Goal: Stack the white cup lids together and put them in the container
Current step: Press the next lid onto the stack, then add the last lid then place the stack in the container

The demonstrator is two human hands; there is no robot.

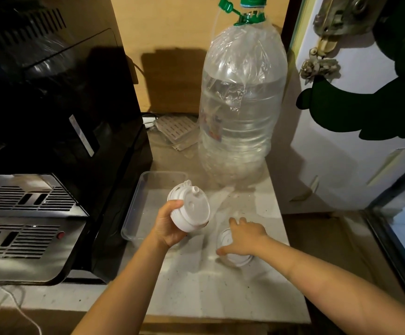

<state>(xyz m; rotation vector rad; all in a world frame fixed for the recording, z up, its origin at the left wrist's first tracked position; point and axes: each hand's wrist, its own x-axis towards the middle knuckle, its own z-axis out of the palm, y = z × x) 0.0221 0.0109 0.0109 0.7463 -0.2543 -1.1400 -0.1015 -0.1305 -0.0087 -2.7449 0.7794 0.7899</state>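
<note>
My left hand (169, 224) grips a stack of white cup lids (190, 209), held tilted above the right edge of a clear plastic container (133, 209). The container lies on the pale counter, and no lids show in the part I can see. My right hand (246, 235) rests palm down on another white lid (235, 258) that lies flat on the counter, to the right of the container. Its thumb and fingers are around the lid's rim, and the lid is still touching the counter.
A large clear water bottle (242, 105) with a green cap stands behind the lids. A black coffee machine (51, 141) with a metal drip tray (25, 213) fills the left. A white wall and door frame (366, 141) close the right side.
</note>
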